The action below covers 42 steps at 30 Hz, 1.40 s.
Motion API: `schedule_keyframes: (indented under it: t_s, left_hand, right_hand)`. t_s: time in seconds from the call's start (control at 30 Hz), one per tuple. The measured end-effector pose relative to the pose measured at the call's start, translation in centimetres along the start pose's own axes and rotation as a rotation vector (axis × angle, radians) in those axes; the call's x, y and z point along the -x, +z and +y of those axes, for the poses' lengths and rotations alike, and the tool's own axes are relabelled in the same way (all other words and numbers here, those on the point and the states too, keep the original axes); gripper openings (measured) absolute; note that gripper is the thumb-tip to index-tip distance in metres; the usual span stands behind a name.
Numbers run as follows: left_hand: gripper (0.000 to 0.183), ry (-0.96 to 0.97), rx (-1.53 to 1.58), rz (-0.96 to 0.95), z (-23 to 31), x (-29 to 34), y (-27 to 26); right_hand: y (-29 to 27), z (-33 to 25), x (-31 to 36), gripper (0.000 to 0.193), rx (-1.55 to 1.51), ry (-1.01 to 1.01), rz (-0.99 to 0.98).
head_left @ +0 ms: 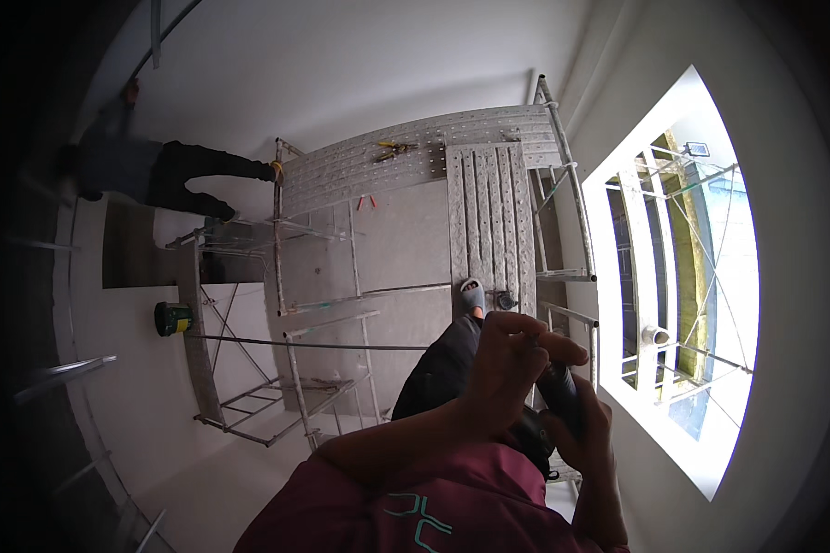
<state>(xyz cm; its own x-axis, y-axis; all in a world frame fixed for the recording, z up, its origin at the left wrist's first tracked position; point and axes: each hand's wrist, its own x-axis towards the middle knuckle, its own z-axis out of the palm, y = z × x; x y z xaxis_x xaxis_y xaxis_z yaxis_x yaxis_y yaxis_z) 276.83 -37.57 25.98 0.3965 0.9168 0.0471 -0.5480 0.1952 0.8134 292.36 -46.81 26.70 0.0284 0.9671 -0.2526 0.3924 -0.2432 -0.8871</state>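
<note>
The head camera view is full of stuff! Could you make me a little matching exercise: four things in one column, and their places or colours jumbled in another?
Things:
1. Bucket
2. Sandal
3. Dark cylindrical tool
4. Yellow-and-dark tools

Places or colours:
A. Held in the person's right hand
B. Lying on the perforated scaffold plank
C. Light grey, worn by the person
D. Green with a yellow patch, at the left of the view

Right pairs: 1-D, 2-C, 3-A, 4-B
</note>
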Motion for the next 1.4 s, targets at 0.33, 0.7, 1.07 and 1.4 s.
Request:
schedule_keyframes:
  t_s: [0.33,0.7,1.07,1.4]
  left_hand:
    - [0.043,0.112,-0.013,0.126,9.3,-18.2,-5.5]
    - [0.03,0.208,0.02,0.433,19.9,-34.8,-15.1]
    - [0.054,0.064,-0.039,0.476,22.5,-60.5,-29.9]
    - [0.038,0.352,-1.625,0.799,30.4,-66.3,-54.7]
  right_hand:
    - [2.6,-9.1,-20.7,0.063,-0.106,-0.287,-0.013]
    - [1.5,-11.3,-35.4,0.074,-0.146,-0.096,-0.499]
    - [0.7,-15.7,-59.1,0.079,-0.218,0.016,-0.448]
    - [-1.4,-17.0,-74.8,0.075,-0.168,-0.09,-0.395]
